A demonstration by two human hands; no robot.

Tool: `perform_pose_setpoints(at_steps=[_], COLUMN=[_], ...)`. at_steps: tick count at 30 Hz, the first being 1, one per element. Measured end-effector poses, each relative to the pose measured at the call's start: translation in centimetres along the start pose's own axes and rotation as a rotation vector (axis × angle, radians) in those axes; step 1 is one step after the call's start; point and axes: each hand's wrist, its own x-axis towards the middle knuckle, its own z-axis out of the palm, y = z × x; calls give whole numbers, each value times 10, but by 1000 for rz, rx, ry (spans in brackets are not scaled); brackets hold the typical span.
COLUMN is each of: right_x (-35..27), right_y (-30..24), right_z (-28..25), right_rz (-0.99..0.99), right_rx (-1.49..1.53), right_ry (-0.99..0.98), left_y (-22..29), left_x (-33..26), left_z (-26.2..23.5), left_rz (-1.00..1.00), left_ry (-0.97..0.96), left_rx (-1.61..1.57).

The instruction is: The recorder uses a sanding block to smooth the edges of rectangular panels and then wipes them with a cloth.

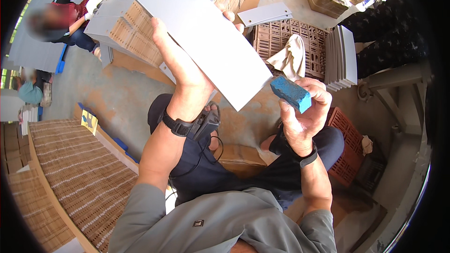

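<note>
My left hand (186, 68) is closed around a long, flat, light-grey panel (208, 40). Its thumb lies along the near edge, and fingertips show over the far edge. The panel is raised and tilted, one corner pointing down toward my knees. Between the thumb and fingers of my right hand (307, 119) is a blue, rough-surfaced block (291, 94), just right of the panel's lower end and apart from it. Beyond my right hand, a crumpled cream cloth (291, 58) lies over a brown plastic crate (311, 35), with two grey strips (265, 14) at the crate's far side.
Grey panels stand in a row (344, 56) beside the crate. Stacked panels with slotted sides (136, 33) fill the far left. A reddish crate (347, 145) is by my right knee, and a wooden-framed slatted stack (79, 164) at left. A gloved person (77, 14) works far left.
</note>
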Motion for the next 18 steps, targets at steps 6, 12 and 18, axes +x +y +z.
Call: perform_pose_setpoints(at_steps=[6,12,18], right_x=[4,4,4], right_y=[1,5,2], right_z=[4,3,6], right_rz=[-22,-32,-64], right_rx=[-82,-176,-122], right_ry=[-6,23,44], left_y=[-1,0,0], left_x=[1,1,0], left_z=[-6,-7,-1], left_rz=[2,43,54], left_ry=[3,-22,-14], left_rx=[15,-2,25])
